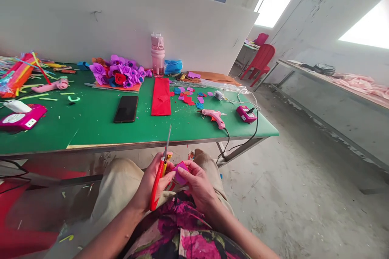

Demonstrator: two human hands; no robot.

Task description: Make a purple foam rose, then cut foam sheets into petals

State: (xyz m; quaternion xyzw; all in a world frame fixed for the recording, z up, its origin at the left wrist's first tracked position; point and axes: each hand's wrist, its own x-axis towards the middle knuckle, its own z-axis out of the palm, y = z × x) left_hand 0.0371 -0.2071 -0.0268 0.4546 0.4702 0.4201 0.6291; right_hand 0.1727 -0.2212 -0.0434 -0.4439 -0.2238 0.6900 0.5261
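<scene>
Above my lap, my left hand [149, 184] is closed around a pair of scissors [156, 188] with red handles, the blades pointing up and away from me. A thin yellow piece [169, 157] shows beside the blades; I cannot tell what it is. My right hand [199, 186] pinches a small purple paper piece [181, 174] with a reddish edge. The left fingertips also touch this piece. Beyond my hands, on the green table [91, 131], lie a long red paper strip [161, 97] and scattered small cut pieces [187, 99] in red, purple and blue.
A pink glue gun [214, 117] with a cord lies near a magenta power socket [246, 114]. A black phone [126, 109], purple and red paper flowers [121, 73] and a pink bottle [157, 54] are on the table. Another magenta socket [22, 117] sits left.
</scene>
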